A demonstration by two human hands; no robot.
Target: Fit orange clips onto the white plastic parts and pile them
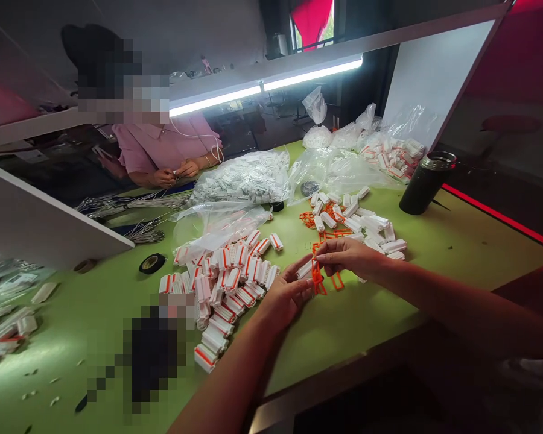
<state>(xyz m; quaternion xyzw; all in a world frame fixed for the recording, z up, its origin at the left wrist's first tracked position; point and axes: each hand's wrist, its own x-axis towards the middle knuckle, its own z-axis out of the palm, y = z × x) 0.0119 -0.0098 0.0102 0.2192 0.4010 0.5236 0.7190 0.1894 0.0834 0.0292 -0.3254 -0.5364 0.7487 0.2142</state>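
Observation:
My left hand [286,295] pinches a small white plastic connector [304,269] just above the green table [434,241]. My right hand [350,256] is closed on an orange clip piece [317,277] that meets the connector between the two hands. Left of my hands lies a heap of white connectors with orange inserts [224,277]. Behind my right hand lie plain white connectors [366,223] and loose orange clips [308,218].
A dark tumbler [425,184] stands at the right. Clear bags of parts [244,178] lie at the back. A black tape roll [152,263] lies at the left. A person in a pink shirt [163,147] works across the table. White dividers [36,217] stand on both sides.

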